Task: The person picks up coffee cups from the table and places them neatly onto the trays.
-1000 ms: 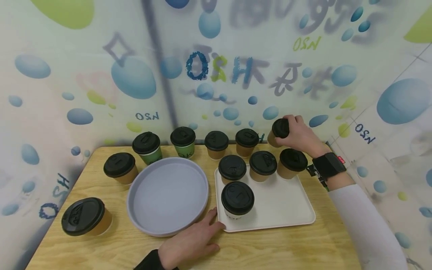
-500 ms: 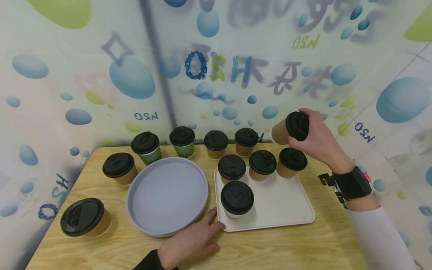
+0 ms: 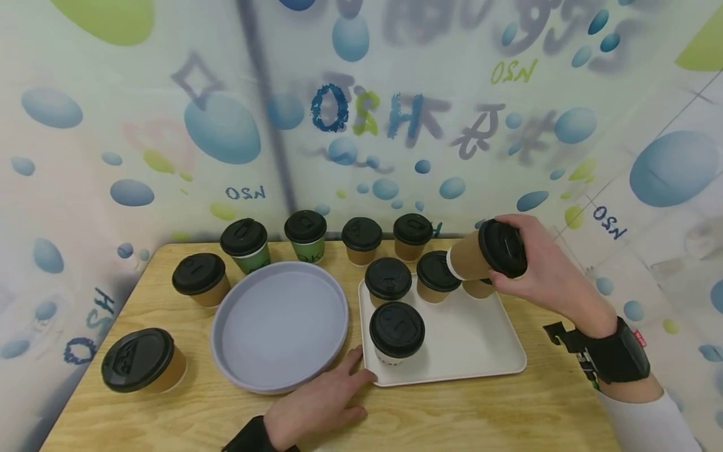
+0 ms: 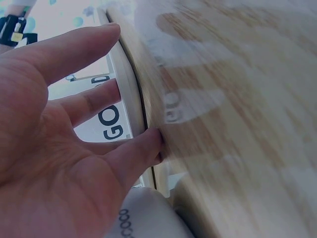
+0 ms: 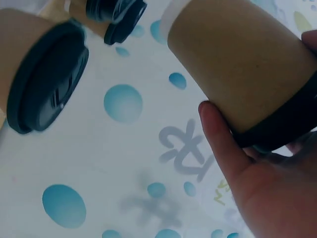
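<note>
My right hand (image 3: 556, 276) grips a brown paper coffee cup (image 3: 471, 256) with a black lid. Tilted, its base pointing left, the cup hangs over the back right part of a white rectangular tray (image 3: 469, 351). In the right wrist view thumb and fingers wrap the cup (image 5: 237, 64) near its lid. On the tray stand a white cup (image 3: 397, 333) and a back row of brown cups (image 3: 433, 290), the rightmost partly hidden behind the held one. My left hand (image 3: 319, 402) rests with fingers extended at the tray's front left corner, also seen in the left wrist view.
A round grey-lilac tray (image 3: 282, 326) lies left of the white one. Around it stand green cups (image 3: 309, 248) and brown cups (image 3: 210, 290), all lidded, with one large cup (image 3: 144, 361) at front left. A patterned curtain (image 3: 361, 157) backs the wooden table (image 3: 452, 414).
My right hand has lifted the brown cup from behind the white tray, tipped it, and brought it toward me and slightly right, over the tray's back edge. The left hand stays put.
</note>
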Demonstrator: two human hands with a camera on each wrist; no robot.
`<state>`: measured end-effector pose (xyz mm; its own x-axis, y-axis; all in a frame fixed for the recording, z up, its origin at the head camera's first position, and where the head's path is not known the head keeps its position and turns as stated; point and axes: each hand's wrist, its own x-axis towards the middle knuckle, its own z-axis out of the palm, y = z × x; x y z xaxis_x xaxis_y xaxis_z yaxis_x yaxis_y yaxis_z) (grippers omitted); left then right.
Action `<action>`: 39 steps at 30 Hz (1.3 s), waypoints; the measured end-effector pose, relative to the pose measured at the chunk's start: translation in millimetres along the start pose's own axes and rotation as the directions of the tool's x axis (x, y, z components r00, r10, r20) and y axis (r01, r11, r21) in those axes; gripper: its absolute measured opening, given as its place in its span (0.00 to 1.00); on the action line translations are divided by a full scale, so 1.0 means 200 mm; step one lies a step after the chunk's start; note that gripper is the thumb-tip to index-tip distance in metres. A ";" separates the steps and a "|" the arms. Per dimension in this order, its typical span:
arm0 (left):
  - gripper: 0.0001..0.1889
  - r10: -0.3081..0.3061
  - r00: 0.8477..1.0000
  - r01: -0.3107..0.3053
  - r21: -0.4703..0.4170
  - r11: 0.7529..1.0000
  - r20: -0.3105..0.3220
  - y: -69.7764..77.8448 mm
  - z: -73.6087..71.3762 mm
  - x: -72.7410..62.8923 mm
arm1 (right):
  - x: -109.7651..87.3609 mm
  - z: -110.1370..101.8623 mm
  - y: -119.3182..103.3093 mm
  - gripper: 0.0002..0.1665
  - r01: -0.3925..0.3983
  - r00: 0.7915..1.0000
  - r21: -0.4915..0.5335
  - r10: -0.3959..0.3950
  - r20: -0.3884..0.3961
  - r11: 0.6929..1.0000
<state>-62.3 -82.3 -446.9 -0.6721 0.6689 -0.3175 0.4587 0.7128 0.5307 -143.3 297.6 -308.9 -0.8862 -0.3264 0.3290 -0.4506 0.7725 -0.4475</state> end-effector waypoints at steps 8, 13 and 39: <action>0.24 0.004 1.000 -0.004 -0.005 1.000 -0.004 0.00 0.00 0.00 | -0.11 0.12 -0.01 0.53 0.163 0.985 -0.066 -0.159 0.063 0.984; 0.24 0.000 1.000 0.000 -0.006 1.000 0.004 0.00 -0.01 0.00 | -0.16 0.19 -0.01 0.53 0.144 0.982 -0.043 -0.137 0.133 0.989; 0.24 0.017 1.000 -0.017 -0.008 1.000 0.007 -0.01 0.00 0.01 | -0.26 0.46 -0.02 0.49 0.068 0.967 -0.072 -0.048 0.250 0.995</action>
<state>-64.1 -82.6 -448.8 -0.6602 0.6822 -0.3144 0.4653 0.7000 0.5417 -105.8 261.5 -400.5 -0.8624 -0.4888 0.1316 -0.5007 0.7857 -0.3634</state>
